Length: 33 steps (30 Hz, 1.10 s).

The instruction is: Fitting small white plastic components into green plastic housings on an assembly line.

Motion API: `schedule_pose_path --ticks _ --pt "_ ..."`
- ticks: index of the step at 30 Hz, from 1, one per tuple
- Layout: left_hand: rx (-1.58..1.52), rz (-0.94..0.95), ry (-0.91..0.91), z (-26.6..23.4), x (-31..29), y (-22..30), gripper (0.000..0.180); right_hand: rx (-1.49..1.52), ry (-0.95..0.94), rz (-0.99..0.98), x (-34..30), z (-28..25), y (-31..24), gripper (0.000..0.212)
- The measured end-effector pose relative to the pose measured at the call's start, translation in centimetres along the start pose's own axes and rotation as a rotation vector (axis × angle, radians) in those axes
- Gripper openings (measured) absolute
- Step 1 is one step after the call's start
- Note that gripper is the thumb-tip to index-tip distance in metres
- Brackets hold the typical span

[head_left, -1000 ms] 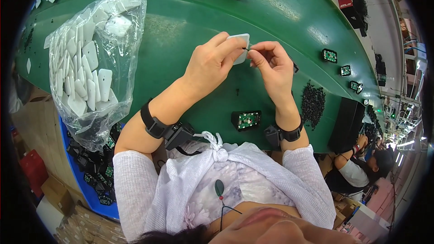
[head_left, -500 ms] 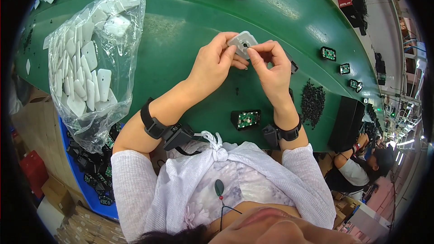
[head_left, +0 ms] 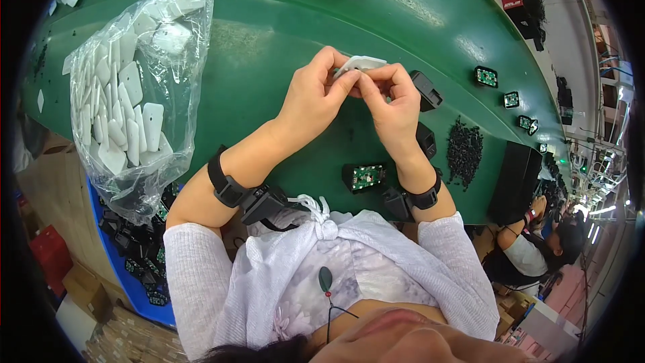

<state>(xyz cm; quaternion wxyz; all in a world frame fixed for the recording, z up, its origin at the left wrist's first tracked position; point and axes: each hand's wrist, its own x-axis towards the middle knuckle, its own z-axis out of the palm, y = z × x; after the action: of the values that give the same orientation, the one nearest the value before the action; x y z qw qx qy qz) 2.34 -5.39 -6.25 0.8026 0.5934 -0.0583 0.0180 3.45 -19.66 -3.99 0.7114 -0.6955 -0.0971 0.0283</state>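
Left hand (head_left: 312,89), right hand (head_left: 395,102): clamped on the white plate (head_left: 365,62), 12 o'clock!
White plate: tilted; 1 slip could have dropped it.

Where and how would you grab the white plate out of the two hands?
Probably by its far edge, coming from beyond the hands and pinching across the thickness. The white plate looks flat and thin, and that edge shows clear, while the left hand and right hand cover its near part.

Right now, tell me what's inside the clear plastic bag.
Many overlapping white plates show inside the clear plastic bag; whatever lies beneath the topmost ones is covered and cannot be seen.
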Motion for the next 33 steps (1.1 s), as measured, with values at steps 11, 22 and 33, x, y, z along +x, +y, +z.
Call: schedule_pose_path --ticks 11,22,33 --pt "-0.214 -0.161 -0.055 -0.5 0.5 1.2 0.016 -0.622 -0.011 -0.274 1.4 -1.9 -1.5 0.022" --pt "-0.238 -0.191 -0.090 -0.4 0.8 1.2 0.023 -0.322 -0.110 0.105 1.9 -2.4 -1.0 0.017" --pt "0.657 0.183 0.340 -5.0 3.0 0.1 0.009 -0.917 -0.257 -0.434 13.0 -0.2 -2.2 0.033"
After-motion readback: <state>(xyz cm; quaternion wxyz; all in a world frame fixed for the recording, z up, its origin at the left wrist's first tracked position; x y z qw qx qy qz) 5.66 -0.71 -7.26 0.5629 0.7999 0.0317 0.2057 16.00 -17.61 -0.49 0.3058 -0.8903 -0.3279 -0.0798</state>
